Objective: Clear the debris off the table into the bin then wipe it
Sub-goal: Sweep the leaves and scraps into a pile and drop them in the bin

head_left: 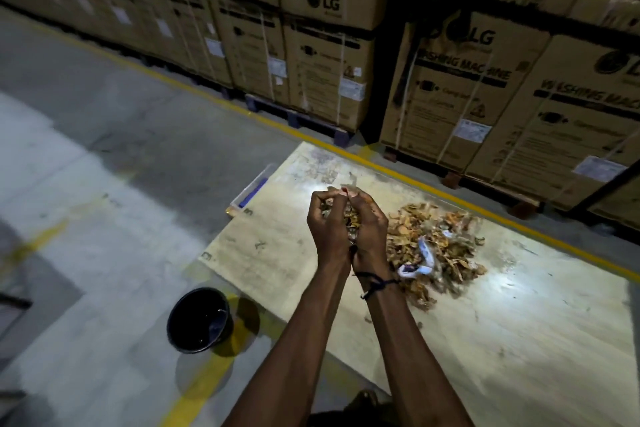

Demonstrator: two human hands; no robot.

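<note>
Debris (433,246): a loose heap of dry, tan-orange leaf-like scraps with a white and blue wrapper among them, lying on the table (519,340), a pale, scuffed, stained board. A handful of debris is cupped above the table, left of the heap. Bin (199,321): black, round, upright, on the floor off the table's left edge.

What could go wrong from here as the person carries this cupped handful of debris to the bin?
1. The left hand and right hand cup loose scraps with gaps showing, so bits may fall on the way.
2. The black bin stands on the floor apart from the table, so spills would likely land on the floor.
</note>
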